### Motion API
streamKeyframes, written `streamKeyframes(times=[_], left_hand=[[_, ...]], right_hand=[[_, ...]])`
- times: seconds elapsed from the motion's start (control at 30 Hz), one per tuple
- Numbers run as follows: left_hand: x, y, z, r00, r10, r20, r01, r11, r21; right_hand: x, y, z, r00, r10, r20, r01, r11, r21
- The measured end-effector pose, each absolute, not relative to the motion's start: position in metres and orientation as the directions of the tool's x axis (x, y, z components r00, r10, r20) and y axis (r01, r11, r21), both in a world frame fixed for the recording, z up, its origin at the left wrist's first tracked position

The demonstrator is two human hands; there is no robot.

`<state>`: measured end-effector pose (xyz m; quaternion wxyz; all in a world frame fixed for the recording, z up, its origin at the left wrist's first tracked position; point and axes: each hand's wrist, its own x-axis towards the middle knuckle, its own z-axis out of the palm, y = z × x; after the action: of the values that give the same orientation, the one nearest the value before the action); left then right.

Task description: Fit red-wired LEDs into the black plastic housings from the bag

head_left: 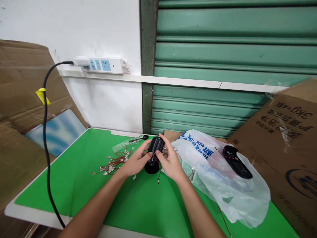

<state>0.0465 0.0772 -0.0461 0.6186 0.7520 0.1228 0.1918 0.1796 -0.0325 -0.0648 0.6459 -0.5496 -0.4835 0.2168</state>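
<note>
Between my two hands is a black plastic housing point(156, 144) with a round, wider lower end, standing over the green table top. My left hand point(138, 160) grips it from the left, thumb pressed on its front. From the right, my right hand point(169, 161) wraps round it, its thumb close to the other one. A thin wire with a small connector point(158, 180) hangs from the housing beside my right hand. Left of my left hand lies a loose pile of red wires with small metal ends point(111, 165). What the thumbs press on is too small to make out.
A white plastic bag point(213, 165) lies at the right, with a black handle-shaped part point(237, 162) on it. Behind the wires is a clear packet with a black piece point(131, 142). Cardboard boxes point(284, 148) flank the table; a black cable point(46, 132) hangs from a power strip point(104, 65).
</note>
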Motion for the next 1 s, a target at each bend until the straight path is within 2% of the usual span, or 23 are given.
streamKeyframes(times=[0.5,0.77,1.0], left_hand=[[0.046,0.077,-0.046,0.913,0.359,0.193,-0.084,-0.297,0.951],[0.045,0.078,-0.048,0.899,0.328,0.290,-0.094,-0.502,0.860],[0.045,0.078,-0.055,0.882,0.330,0.336,-0.092,-0.579,0.810]], right_hand=[[0.179,-0.038,-0.056,0.411,0.817,0.405,0.258,0.322,-0.911],[0.180,-0.036,-0.061,0.428,0.815,0.391,0.250,0.308,-0.918],[0.178,-0.033,-0.065,0.437,0.815,0.381,0.206,0.322,-0.924]])
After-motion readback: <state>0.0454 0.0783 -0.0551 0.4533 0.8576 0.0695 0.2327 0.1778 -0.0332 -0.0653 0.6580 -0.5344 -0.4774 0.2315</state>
